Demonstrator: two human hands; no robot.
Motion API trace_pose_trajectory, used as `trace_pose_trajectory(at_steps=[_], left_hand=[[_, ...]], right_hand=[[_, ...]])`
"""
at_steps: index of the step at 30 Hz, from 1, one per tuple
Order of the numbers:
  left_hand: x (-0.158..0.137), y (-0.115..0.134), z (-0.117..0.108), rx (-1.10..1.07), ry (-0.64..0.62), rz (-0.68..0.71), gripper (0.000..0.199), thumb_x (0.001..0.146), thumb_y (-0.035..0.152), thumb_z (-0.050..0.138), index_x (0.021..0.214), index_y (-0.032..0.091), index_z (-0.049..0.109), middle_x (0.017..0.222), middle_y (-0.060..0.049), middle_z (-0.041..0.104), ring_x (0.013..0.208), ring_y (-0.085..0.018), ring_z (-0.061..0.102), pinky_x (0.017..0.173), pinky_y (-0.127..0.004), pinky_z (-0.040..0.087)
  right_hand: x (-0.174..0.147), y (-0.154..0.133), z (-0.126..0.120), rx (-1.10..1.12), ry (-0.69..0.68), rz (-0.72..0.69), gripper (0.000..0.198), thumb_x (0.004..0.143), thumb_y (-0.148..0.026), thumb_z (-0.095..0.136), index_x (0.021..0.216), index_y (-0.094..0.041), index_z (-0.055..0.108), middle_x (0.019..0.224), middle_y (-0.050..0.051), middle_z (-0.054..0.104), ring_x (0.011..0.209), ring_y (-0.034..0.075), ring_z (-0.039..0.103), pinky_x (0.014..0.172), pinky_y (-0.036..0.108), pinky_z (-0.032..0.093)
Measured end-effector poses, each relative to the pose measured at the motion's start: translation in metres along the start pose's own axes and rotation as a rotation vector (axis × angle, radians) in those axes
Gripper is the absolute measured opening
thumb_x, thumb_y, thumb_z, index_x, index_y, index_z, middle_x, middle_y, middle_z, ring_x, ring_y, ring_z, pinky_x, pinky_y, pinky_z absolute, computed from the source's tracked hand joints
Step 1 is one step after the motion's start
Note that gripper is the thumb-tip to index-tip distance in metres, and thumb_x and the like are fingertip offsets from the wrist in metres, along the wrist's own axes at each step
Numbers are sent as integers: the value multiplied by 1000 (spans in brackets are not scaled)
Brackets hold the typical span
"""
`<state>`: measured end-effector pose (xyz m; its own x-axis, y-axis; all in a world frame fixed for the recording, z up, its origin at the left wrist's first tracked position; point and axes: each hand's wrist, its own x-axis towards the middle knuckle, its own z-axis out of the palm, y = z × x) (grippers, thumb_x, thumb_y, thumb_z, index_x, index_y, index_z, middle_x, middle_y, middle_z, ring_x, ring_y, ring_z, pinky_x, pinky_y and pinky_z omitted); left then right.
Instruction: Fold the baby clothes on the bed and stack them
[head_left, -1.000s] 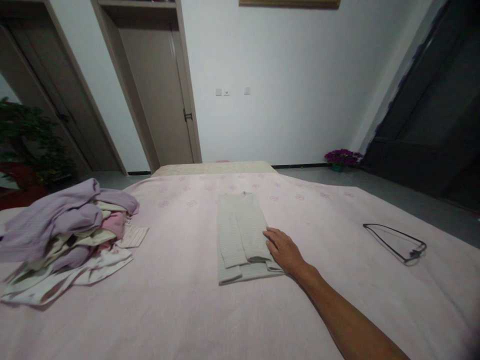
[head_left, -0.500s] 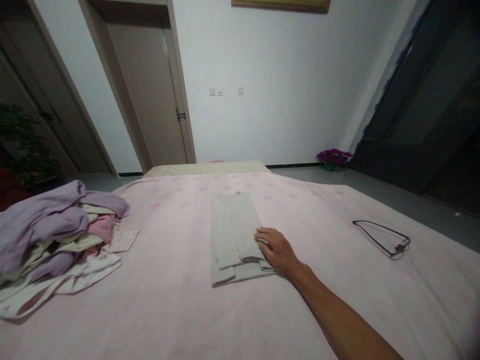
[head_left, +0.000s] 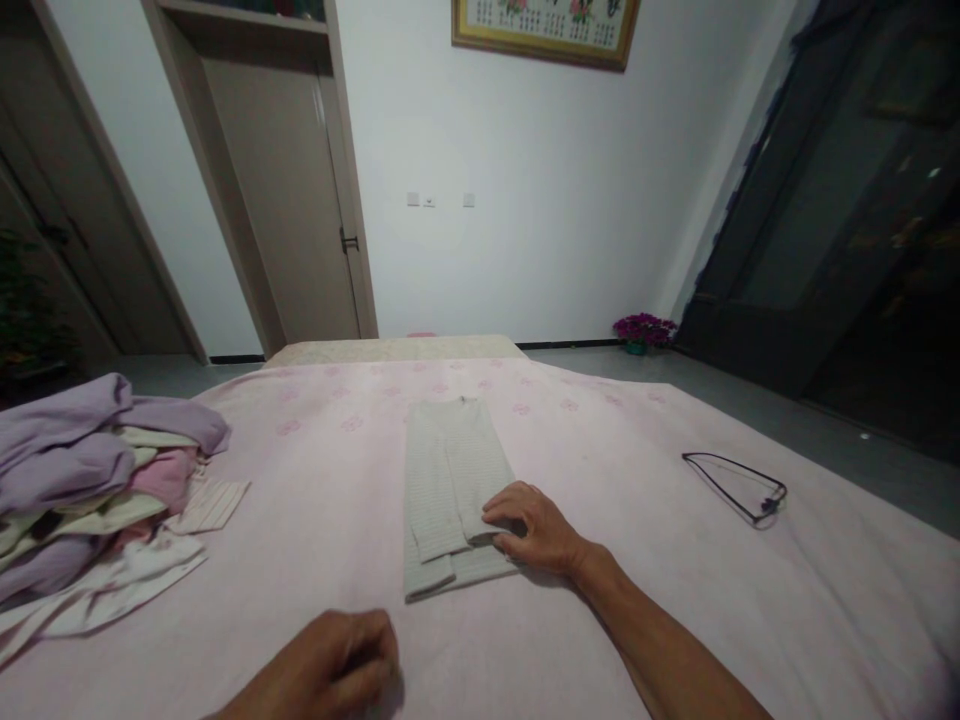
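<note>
A pale grey ribbed long-sleeved top lies folded flat, its sleeves laid lengthwise down the front. My right hand rests at its lower right edge. The fingertips touch the sleeve near the cuff, with a gap between the thumb and the curved fingers. Low in the view, my left hand is just above the bed cover, below the top's lower left corner and apart from it. Its fingers are curled in, and nothing shows in them.
A pile of clothes, purple, pink and pale yellow, sits at the left on the pink bed cover. Black-framed glasses lie to the right. Beyond the bed stand a door and purple flowers by the wall.
My left hand has come into view from below. The right hand has slid down the top's right edge toward the cuff. The view has tilted up and turned slightly right.
</note>
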<state>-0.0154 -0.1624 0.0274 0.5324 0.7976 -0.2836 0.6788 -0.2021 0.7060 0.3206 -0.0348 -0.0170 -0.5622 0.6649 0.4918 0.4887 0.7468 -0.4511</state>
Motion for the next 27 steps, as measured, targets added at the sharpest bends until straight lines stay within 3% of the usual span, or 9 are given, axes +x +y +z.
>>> trace_pose_trajectory(at_steps=[3,7,13,16,21,24,27], left_hand=[[42,2,-15,12,196,69,16,91,25,48,86,19,62,78,2,65,73,-14,57,66,-23,40],[84,5,-24,160,357,134,13,86,20,50,85,19,63,81,0,65,75,-16,58,69,-25,40],[120,-1,-11,216,591,235,15,92,19,48,90,19,63,91,-5,66,87,-20,59,79,-30,44],[118,-6,-5,315,611,327,13,93,20,51,90,20,63,92,-5,66,88,-21,58,81,-34,44],[109,-8,-1,423,639,456,16,98,26,49,95,20,64,95,-6,67,91,-22,59,84,-39,46],[110,-3,2,473,596,576,22,98,25,49,114,21,63,113,-9,68,109,-24,59,96,-43,46],[114,1,8,533,497,641,42,96,29,53,137,23,53,138,-10,59,132,-29,48,110,-50,40]], right_hand=[[0,-1,2,5,53,44,16,84,-19,65,96,-26,73,97,3,74,93,20,65,88,37,47],[1,-5,-1,53,69,109,14,91,-26,60,93,-24,73,90,4,73,88,19,64,84,35,48],[2,-8,-4,40,88,64,14,94,-28,59,95,-24,72,93,4,73,90,20,64,86,35,47],[2,-7,-2,22,110,24,14,94,-27,58,96,-24,71,95,4,73,91,20,65,87,36,46],[2,-8,0,-16,27,-48,11,89,-25,65,98,-26,73,97,2,75,95,20,66,89,36,45],[2,-9,0,1,33,-43,10,90,-27,65,96,-26,74,97,1,76,95,20,66,90,36,45],[2,-9,-1,20,78,14,16,95,-29,59,94,-25,74,95,2,75,92,19,67,89,36,46]])
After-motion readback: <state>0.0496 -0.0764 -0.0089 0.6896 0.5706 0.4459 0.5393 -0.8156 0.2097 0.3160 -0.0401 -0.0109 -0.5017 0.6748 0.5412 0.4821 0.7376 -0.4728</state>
